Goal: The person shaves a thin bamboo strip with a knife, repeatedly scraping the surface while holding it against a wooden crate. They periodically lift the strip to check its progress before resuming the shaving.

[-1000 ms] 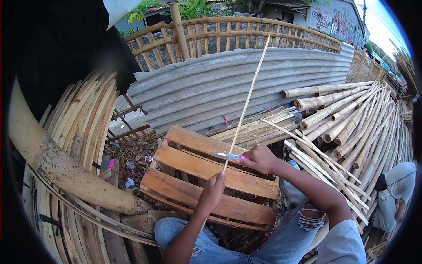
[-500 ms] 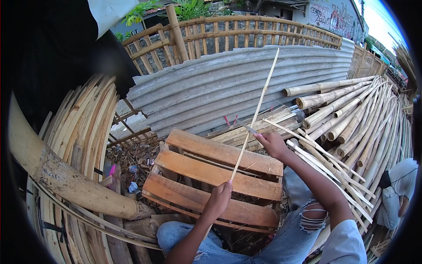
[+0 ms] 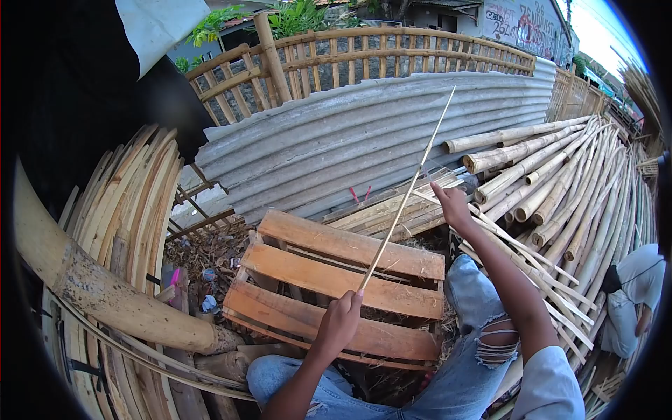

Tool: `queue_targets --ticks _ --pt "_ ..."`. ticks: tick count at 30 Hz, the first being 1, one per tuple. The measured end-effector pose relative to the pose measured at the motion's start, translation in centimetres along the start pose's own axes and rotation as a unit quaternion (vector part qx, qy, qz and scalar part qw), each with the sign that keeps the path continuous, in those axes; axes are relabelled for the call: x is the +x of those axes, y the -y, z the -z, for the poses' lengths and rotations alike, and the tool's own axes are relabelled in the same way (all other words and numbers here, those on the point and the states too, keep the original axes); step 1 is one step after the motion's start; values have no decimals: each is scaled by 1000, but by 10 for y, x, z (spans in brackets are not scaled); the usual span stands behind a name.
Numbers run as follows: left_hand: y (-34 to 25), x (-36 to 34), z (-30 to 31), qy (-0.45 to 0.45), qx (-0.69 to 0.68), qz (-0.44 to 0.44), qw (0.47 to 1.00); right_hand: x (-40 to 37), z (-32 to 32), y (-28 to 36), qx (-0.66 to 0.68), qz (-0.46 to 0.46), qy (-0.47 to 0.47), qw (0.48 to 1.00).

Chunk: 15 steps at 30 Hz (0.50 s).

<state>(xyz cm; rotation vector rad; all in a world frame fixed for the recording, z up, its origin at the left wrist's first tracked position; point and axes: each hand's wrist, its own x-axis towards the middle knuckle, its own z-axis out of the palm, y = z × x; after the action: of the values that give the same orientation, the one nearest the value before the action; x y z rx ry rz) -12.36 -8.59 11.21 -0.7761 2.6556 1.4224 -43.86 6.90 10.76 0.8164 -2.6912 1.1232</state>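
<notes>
**Thin bamboo strip held up over the pallet**

- Bamboo strip: runs from centre frame up and to the right; its tip stands against the grey corrugated sheet. Very slender and pale, and it looks light.
- Likely handling: springy rather than stiff along its length, and it would whip or bow if held only at one end. The edges are probably sharp and splintery, and a hard sideways bend could snap it. Best held low in a closed fist, with a second hold further up to steady the free length.
- Left hand: closed in a fist round the strip's lower end, over the wooden pallet at centre frame.
- Right hand: stretched out to the right of centre, beside the strip about halfway up. The fingers look partly curled. Cannot tell whether it pinches the strip, merely touches it, or holds something small.
- Around: bamboo poles are stacked at right, curved split slats at left, and a bamboo fence runs along the top.

Hard to make out:
- The strip's bottom end is buried in the left fist.
- The right palm faces away.
- Another person at the right edge is cut off by the dark lens rim.
- The upper left of the frame is blocked by something black.
</notes>
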Motion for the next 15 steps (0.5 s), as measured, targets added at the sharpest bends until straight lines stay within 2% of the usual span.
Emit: queue_targets --ticks 1,2,5,6,7,10,12,14,15 --pt "0 2 -1 0 1 -2 1000 -13 -4 6 48 -40 9 998" --pt "0 3 -2 -10 2 -11 1000 -26 -8 11 70 -27 76 994" --pt "-1 5 -3 -32 11 -11 999 -64 -10 62 -12 132 302 944" --pt "0 5 -1 -51 18 0 999 -91 -31 77 24 229 324 918" --pt "3 6 -1 -53 19 1 998 -99 -36 88 17 235 348 907" --pt "5 6 0 -103 34 -33 994 -102 -40 100 17 250 339 907" --pt "-1 4 3 -102 19 -35 994 -85 -32 99 -27 302 248 920" --pt "4 3 0 -104 -4 -42 994 -46 -20 88 -6 166 178 970" --pt "9 4 -3 -107 -26 -49 993 -19 -6 76 66 74 160 982"
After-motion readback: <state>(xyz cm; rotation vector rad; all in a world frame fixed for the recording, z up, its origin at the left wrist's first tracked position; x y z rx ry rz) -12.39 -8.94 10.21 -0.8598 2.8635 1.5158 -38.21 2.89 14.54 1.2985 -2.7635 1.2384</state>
